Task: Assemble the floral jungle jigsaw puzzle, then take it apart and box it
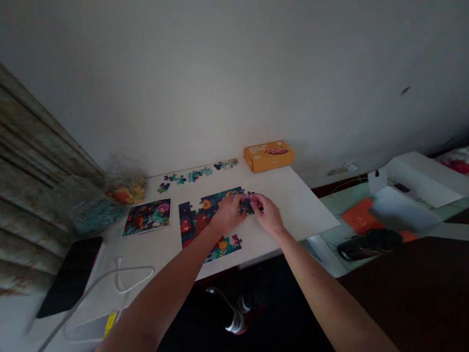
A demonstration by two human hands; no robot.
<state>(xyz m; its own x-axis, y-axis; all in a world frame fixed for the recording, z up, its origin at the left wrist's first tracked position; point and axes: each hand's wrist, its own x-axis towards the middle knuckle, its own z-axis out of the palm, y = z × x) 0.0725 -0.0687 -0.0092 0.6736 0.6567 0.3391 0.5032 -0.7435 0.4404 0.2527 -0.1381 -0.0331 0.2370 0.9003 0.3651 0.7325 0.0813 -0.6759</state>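
Note:
A partly joined jigsaw puzzle (188,230) with a dark, colourful picture lies flat on the white table (290,193). At its right side, my left hand (228,212) and my right hand (269,216) are close together. Both are closed, with fingers and thumbs on a small cluster of puzzle pieces (246,206), one part of it pink-purple. My fingers cover much of the cluster, so whether it touches the main puzzle is hard to tell. My left wrist and forearm hide the middle of the puzzle. Loose puzzle pieces (195,175) lie along the table's back edge.
Left of the puzzle lies a picture card (147,216). Clear bags (126,189) of pieces stand behind it. A black tablet-like slab (70,276) and a white cable (133,270) occupy the left. An orange box (269,157) stands against the wall. A white open box (417,180) is at right.

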